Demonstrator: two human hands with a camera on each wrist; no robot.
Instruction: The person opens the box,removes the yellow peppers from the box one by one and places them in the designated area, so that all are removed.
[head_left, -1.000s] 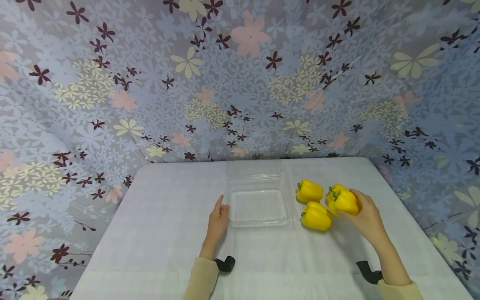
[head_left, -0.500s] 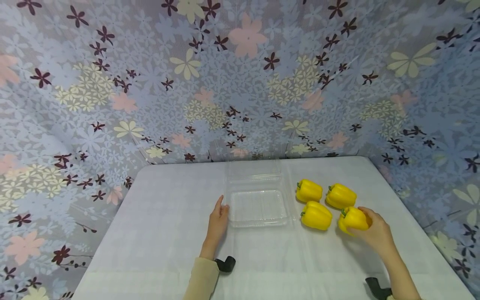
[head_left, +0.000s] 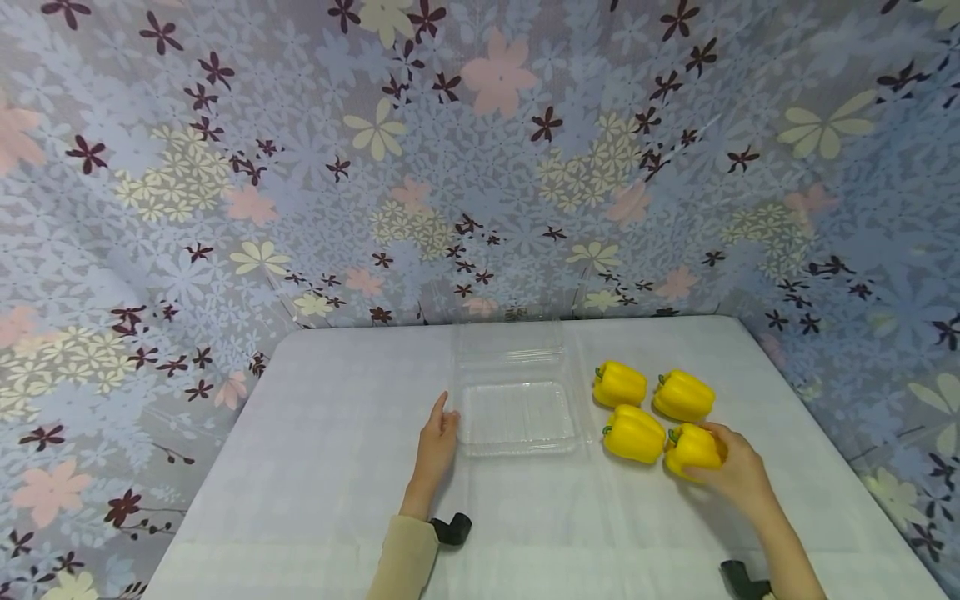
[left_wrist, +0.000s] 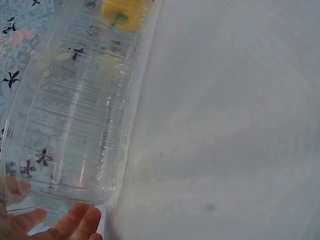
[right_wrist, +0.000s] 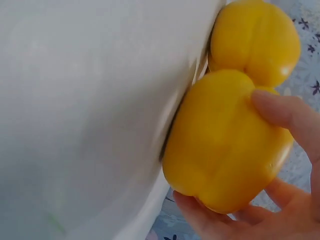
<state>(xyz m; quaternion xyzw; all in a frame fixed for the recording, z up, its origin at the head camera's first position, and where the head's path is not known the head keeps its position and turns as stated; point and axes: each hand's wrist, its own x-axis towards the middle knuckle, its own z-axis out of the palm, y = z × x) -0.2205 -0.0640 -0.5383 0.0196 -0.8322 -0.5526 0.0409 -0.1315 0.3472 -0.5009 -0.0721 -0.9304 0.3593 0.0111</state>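
My right hand [head_left: 735,471] grips a yellow bell pepper [head_left: 692,450] at the near right of a cluster, thumb on one side and fingers on the other. In the right wrist view this bell pepper [right_wrist: 225,140] lies against the white cloth, close to another pepper [right_wrist: 255,42]. Three more yellow bell peppers stand by it: one to its left [head_left: 633,434], one behind [head_left: 683,396], one at the back left [head_left: 619,384]. My left hand [head_left: 437,442] rests beside the left edge of a clear plastic clamshell container [head_left: 517,448], fingers extended near its rim in the left wrist view.
The container's lid [head_left: 510,342] stands open toward the back. A white cloth covers the table [head_left: 337,433]. Behind it hangs a flowered curtain [head_left: 420,167]. A black wrist mount [head_left: 452,530] sits on the left wrist, another [head_left: 742,579] on the right.
My right hand has brought its bell pepper toward me from above the back right pepper, then slightly left beside the near left one. The left hand has stayed put.
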